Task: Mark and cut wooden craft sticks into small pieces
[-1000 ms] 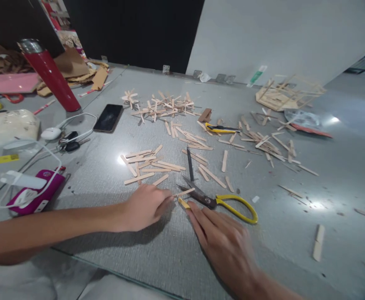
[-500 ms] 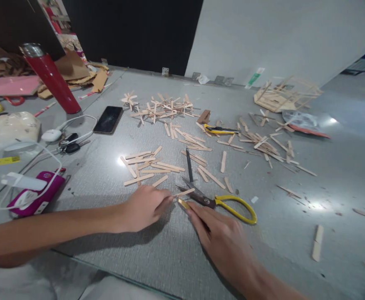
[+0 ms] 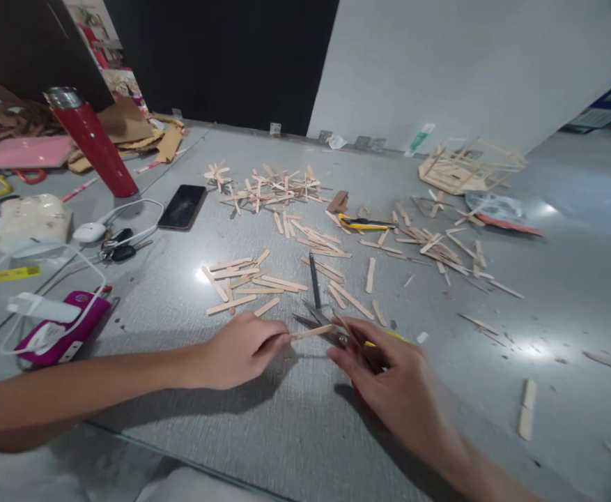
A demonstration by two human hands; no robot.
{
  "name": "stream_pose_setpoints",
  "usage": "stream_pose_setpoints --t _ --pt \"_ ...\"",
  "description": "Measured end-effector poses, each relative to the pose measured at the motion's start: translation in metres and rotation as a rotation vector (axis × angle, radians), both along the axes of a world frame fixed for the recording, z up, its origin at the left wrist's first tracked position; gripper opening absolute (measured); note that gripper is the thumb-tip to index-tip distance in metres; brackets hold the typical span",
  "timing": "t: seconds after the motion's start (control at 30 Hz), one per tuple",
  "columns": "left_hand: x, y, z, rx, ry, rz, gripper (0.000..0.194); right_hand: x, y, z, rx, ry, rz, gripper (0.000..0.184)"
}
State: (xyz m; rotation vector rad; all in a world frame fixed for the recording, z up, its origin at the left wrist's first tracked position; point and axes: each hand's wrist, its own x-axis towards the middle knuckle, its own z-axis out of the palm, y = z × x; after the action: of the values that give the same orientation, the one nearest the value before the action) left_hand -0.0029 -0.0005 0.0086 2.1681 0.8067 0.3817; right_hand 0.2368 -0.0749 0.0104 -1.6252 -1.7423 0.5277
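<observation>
My left hand (image 3: pixel 250 351) is closed in a pinch on one end of a wooden craft stick (image 3: pixel 314 332), which points right across the scissors' blades. My right hand (image 3: pixel 389 369) is closed around a narrow tan-edged object (image 3: pixel 347 328); its kind is unclear, and its tip is close to the stick's free end. Under and behind my right hand lie the scissors (image 3: pixel 343 340), blades parted, their yellow handles mostly covered. A black pencil (image 3: pixel 314 280) lies just beyond the blades. Loose craft sticks (image 3: pixel 256 280) are spread beyond my left hand.
Farther back are more stick piles (image 3: pixel 276 187), a yellow cutter (image 3: pixel 366 223) and a stick-built frame (image 3: pixel 467 167). On the left are a phone (image 3: pixel 182 206), a red bottle (image 3: pixel 96 146), keys (image 3: pixel 122 244) and a purple power bank (image 3: pixel 65 328) with cables.
My right hand has shifted right and turned, tilting the object it holds upward and now covering most of the scissors' handles. The stick in my left hand extends a little farther right.
</observation>
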Motion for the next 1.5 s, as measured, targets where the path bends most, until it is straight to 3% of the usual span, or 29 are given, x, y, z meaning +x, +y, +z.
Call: stream_pose_setpoints --t 0.1,0.23,0.47,0.63,0.73,0.87,1.03,1.23,1.37,1.5 --pt "0.000 -0.002 0.002 -0.037 -0.066 -0.028 0.032 -0.004 0.004 0.002 -0.121 0.195 0.003 0.024" --pt "0.000 -0.006 0.003 -0.092 -0.090 -0.030 0.033 -0.009 0.006 0.008 -0.348 0.462 0.026 0.037" --pt "0.001 -0.010 0.000 -0.162 -0.175 0.024 0.034 -0.013 0.004 0.016 -0.572 0.664 -0.021 0.048" --pt "0.003 -0.011 0.001 -0.202 -0.213 0.078 0.034 -0.014 0.004 0.010 -0.518 0.666 -0.009 0.048" --pt "0.004 -0.011 0.000 -0.104 -0.250 0.126 0.024 -0.014 0.002 0.005 -0.452 0.619 -0.013 0.046" --pt "0.003 -0.010 -0.001 0.039 -0.280 0.079 0.018 -0.013 0.000 0.002 -0.427 0.606 -0.007 0.045" --pt "0.001 -0.006 0.001 0.068 -0.220 0.001 0.020 -0.014 0.000 0.006 -0.488 0.606 0.022 0.043" --pt "-0.001 -0.003 0.004 0.005 -0.136 -0.099 0.020 -0.015 0.000 0.011 -0.570 0.608 0.039 0.039" --pt "0.000 -0.005 0.005 -0.013 -0.129 -0.083 0.021 -0.017 0.000 0.013 -0.586 0.617 0.042 0.038" --pt "0.001 -0.005 0.007 -0.175 -0.172 -0.036 0.022 -0.017 0.000 0.014 -0.522 0.661 -0.004 0.041"
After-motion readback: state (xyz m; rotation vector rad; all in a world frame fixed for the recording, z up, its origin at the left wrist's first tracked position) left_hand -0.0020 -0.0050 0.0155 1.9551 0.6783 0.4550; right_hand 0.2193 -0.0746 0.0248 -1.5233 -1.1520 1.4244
